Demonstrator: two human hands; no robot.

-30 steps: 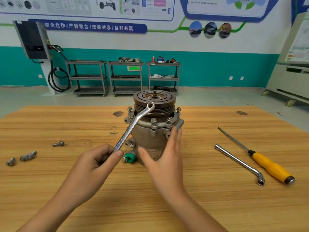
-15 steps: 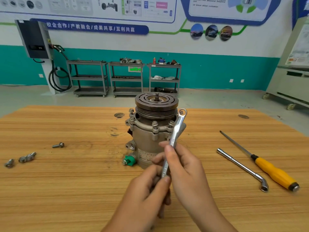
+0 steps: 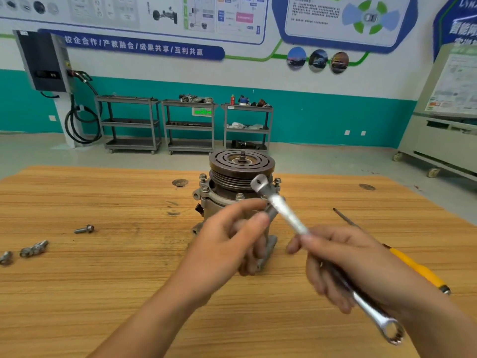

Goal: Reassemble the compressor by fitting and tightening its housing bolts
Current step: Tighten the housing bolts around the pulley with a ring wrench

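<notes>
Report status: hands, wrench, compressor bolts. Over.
Right hand holds ring wrench, ring end at compressor top, on no bolt. Left hand open, before compressor. Loose bolt on table left; nothing blocks.

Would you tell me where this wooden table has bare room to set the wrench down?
Bare wooden tabletop: between the loose grey bolt and the metal compressor, and along the near edge below the metal fittings. Crowded: around the compressor with the left hand and right hand, and by the yellow-handled screwdriver.
</notes>
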